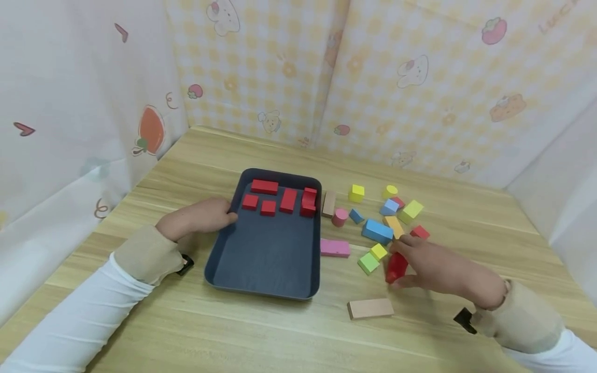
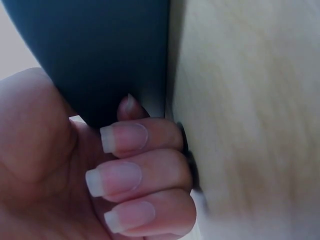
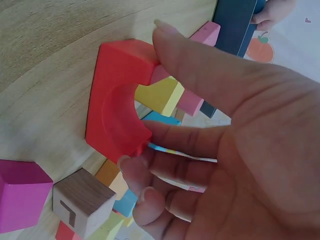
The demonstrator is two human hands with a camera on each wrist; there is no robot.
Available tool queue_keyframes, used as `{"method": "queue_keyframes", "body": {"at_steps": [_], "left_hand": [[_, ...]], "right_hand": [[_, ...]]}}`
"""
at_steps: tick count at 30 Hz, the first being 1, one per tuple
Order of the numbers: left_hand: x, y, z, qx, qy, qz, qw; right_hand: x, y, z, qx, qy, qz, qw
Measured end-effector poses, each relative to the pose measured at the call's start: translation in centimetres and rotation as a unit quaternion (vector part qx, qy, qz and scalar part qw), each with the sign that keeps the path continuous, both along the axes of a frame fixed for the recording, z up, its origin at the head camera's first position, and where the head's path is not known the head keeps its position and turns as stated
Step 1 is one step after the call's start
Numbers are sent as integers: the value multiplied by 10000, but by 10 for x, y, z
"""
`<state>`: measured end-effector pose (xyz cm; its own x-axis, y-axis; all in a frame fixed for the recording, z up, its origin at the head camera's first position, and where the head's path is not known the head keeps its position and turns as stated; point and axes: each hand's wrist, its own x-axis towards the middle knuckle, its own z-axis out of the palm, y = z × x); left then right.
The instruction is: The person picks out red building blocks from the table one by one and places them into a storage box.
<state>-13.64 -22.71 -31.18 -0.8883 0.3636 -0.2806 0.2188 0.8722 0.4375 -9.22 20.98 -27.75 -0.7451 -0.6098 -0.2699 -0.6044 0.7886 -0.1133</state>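
My left hand [image 1: 202, 216] grips the left rim of a dark grey tray [image 1: 266, 259], its fingers curled against the outside wall in the left wrist view. Several red blocks [image 1: 264, 187] lie inside the tray's far half, among them a curved piece [image 1: 308, 202] by the right wall. Over on the right, my right hand [image 1: 434, 264] holds a red arch block [image 3: 112, 97] between thumb and fingertips. Its half-round cutout faces the palm in the right wrist view. Just left of that hand lie a green block [image 1: 368, 263] and a small yellow block [image 1: 379, 252].
Right of the tray are scattered a blue block [image 1: 377, 231], a pink block [image 1: 335, 248], a pink cylinder [image 1: 340, 217], yellow blocks [image 1: 356, 193] and a red block [image 1: 420, 232]. A plain wood plank [image 1: 371, 309] lies nearer the front. A patterned curtain [image 1: 396, 77] borders the table's back.
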Motion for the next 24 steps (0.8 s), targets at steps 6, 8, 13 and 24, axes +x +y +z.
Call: {"method": "queue_keyframes", "body": {"at_steps": [6, 8, 13, 24], "left_hand": [[-1, 0, 0, -40, 53, -23, 10000], [-1, 0, -1, -33, 47, -29, 10000], [-1, 0, -1, -33, 31, -26, 10000], [0, -1, 0, -12, -76, 16, 10000]], "right_hand": [[-1, 3, 3, 139, -368, 84, 9992], [-2, 5, 4, 171, -475, 116, 9987], [-3, 6, 6, 251, -667, 27, 9975], [-2, -1, 7, 361, -546, -77, 9978]]}}
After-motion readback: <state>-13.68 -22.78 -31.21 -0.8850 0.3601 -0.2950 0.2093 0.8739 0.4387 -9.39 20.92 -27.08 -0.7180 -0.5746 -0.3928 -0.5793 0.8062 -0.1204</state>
